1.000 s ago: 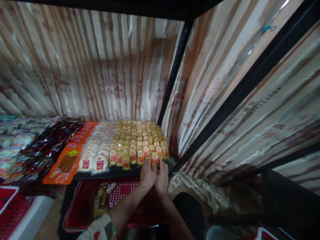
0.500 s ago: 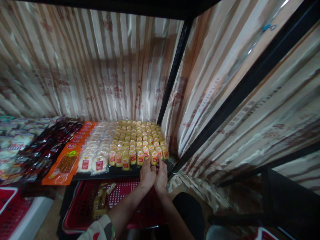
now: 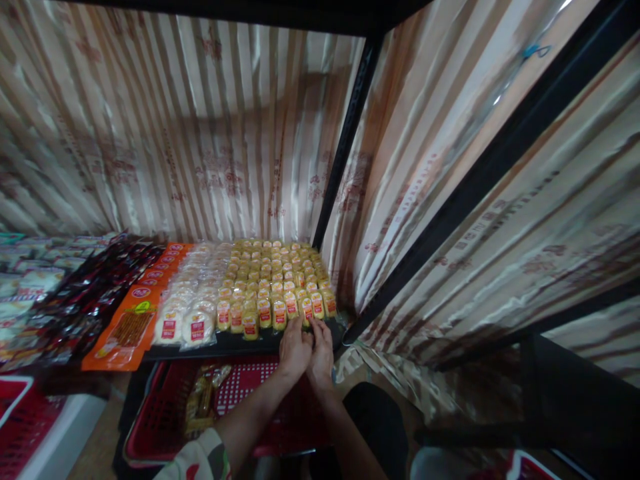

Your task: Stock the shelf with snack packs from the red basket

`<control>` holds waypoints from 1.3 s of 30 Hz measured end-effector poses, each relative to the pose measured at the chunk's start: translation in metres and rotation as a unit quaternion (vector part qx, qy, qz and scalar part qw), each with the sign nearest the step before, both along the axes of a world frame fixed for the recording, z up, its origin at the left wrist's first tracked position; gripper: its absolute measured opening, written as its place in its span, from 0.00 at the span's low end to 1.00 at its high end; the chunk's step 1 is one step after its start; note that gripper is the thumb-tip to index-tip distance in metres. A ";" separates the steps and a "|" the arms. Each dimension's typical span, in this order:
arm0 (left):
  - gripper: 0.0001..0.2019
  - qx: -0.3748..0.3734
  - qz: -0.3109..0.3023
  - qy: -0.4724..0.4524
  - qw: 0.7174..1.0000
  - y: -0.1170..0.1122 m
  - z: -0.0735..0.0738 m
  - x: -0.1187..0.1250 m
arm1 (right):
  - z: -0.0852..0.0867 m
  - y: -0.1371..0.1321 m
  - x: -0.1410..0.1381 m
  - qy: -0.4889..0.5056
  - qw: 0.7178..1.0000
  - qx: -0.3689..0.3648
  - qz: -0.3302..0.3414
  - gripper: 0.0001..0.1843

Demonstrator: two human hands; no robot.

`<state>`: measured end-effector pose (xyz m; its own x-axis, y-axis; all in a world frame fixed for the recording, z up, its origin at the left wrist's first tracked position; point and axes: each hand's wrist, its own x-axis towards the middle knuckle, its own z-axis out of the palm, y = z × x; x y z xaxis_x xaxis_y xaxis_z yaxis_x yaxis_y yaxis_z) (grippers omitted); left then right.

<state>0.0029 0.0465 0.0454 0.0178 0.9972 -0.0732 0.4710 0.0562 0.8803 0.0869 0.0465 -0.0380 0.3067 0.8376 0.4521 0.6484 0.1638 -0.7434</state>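
Observation:
Rows of small yellow snack packets [image 3: 273,280] with red labels fill the right end of a black shelf [image 3: 235,343]. My left hand [image 3: 294,351] and my right hand [image 3: 321,348] are side by side at the shelf's front edge. Their fingertips are pressed together on the bottom of one yellow packet [image 3: 306,309] in the front row, near the right corner. The left fingers are curled. The right fingers reach up against the packet's lower edge. My forearms come up from below over a red basket [image 3: 160,427].
White round packs [image 3: 197,327], orange packets [image 3: 131,328] and dark red packets [image 3: 85,300] lie to the left on the shelf. The red basket holds a few packets [image 3: 203,397]. A black upright post [image 3: 345,147] and a striped curtain [image 3: 200,133] close the back and right side.
The yellow packet between my fingers has moved slightly up and back into the front row. Both hands shifted a little forward with it.

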 end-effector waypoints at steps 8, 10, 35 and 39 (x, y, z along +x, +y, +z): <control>0.25 0.008 -0.007 -0.002 1.000 -0.001 -0.002 -0.003 | 0.006 -0.007 -0.002 -0.111 0.993 -0.025 0.025 0.29; 0.25 0.007 -0.005 -0.012 1.000 -0.001 -0.003 -0.005 | 0.006 -0.009 -0.004 -0.128 0.991 -0.032 0.023 0.29; 0.25 0.024 -0.007 -0.012 1.000 -0.006 -0.011 -0.005 | 0.000 -0.008 -0.007 -0.166 0.985 -0.054 0.014 0.31; 0.23 0.027 -0.013 -0.001 1.000 -0.006 -0.009 -0.006 | -0.002 -0.007 -0.007 -0.172 0.983 -0.057 0.013 0.29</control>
<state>-0.0028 0.0403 0.0363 0.0438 0.9988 -0.0197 0.4700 -0.0032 0.8827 0.0802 0.0391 -0.0401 0.1309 0.8944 0.4278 0.8611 0.1113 -0.4961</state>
